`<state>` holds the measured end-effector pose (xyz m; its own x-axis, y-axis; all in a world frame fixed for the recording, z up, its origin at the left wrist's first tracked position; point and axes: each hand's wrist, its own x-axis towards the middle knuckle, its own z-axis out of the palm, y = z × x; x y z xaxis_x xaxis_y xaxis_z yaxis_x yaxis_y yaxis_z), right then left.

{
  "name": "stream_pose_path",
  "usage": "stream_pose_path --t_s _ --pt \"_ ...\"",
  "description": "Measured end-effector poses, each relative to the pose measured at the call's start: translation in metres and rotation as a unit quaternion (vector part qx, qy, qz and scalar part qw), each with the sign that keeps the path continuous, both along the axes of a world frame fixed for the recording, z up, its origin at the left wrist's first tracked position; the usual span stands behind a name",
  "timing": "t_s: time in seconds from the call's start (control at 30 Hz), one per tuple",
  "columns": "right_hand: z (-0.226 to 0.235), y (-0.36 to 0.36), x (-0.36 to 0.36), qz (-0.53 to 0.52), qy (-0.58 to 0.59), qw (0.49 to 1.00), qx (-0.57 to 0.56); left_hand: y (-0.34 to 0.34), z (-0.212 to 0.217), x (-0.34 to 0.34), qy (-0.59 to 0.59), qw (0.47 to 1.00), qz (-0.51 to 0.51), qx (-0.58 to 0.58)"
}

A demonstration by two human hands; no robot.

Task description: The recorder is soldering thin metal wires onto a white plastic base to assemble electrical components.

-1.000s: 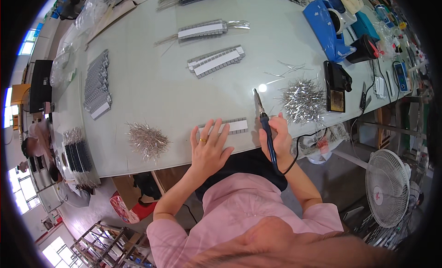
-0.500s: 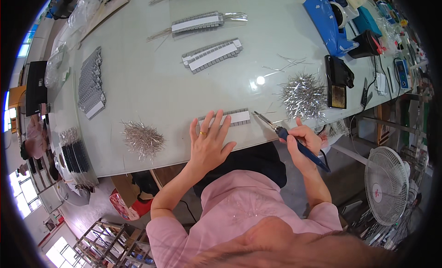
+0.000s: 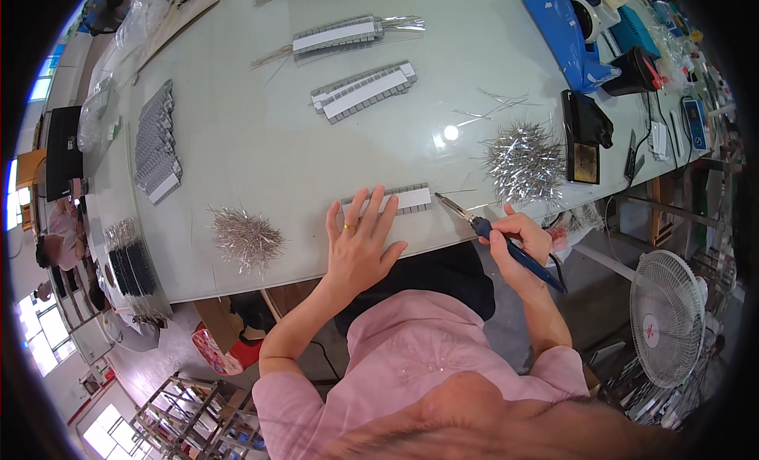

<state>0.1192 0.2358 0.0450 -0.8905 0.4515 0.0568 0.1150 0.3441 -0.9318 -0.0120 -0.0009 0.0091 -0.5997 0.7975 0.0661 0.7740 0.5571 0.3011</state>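
Since the earlier frame the iron (image 3: 506,242) has tipped over from upright to a low slant, its tip now just right of the strip (image 3: 395,200). The right hand (image 3: 518,246) is closed around the iron's blue handle, off the table (image 3: 261,136) edge. The left hand (image 3: 362,242) lies flat and spread, fingertips on the strip's left half, gripping nothing. Right of the strip lies a wire pile (image 3: 523,161); left of it, another pile (image 3: 245,237).
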Motion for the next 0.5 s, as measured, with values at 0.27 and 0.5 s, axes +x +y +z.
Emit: stream_pose_path --t_s 0.27,0.5 --pt "-0.007 0.012 0.001 0.024 -0.002 1.0 -0.012 0.0 -0.001 0.0 -0.007 1.0 -0.002 -0.002" --pt "0.013 0.004 -0.012 0.079 0.043 0.982 0.167 -0.001 0.0 -0.002 -0.01 1.0 -0.001 0.0"
